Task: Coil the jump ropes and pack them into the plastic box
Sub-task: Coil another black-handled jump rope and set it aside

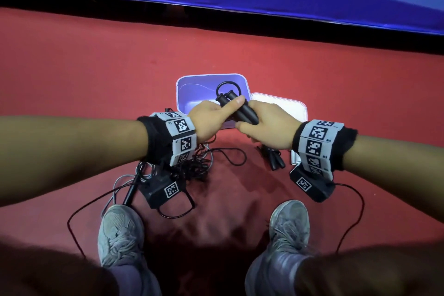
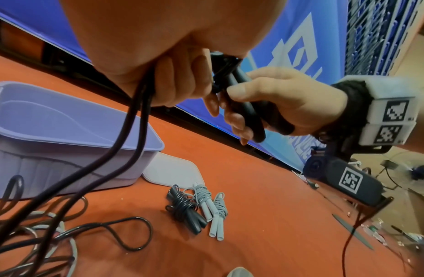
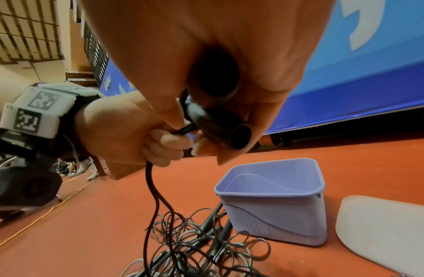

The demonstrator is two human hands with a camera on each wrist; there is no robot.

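Little readable. Small codes beside the square black-and-white markers on the wristbands (image 1: pixel 314 144): "R3" and "R4" on the right band, something like "L1" on the left band (image 1: pixel 181 138), too small to be sure. White logo shapes on the blue banner (image 2: pixel 298 56), not legible as words.

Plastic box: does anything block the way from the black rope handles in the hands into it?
Nothing visible does. The plastic box stands open and looks empty, its lid lying beside it. The left hand and right hand hold the black handles just above its near rim.
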